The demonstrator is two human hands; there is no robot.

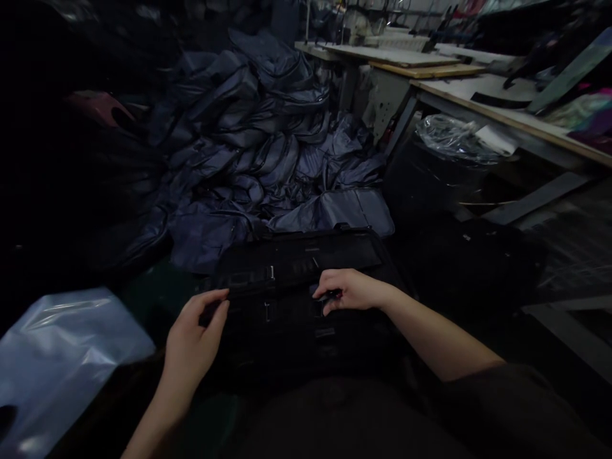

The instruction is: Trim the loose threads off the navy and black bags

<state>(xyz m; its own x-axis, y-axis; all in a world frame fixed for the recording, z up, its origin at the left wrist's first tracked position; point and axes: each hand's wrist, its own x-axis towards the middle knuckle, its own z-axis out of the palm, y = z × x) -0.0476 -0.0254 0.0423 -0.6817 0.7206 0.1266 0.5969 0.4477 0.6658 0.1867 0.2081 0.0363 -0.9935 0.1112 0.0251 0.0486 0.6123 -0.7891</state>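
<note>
Both hands on black bag

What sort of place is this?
Likely a bag-making workshop: a big heap of grey-blue bags, a row of worktables along the right, and a black bag under the person's left hand and right hand.

My right fingers hide their own tips. Darkness obscures detail on the black bag. The left edge crops the plastic sheet.
</note>
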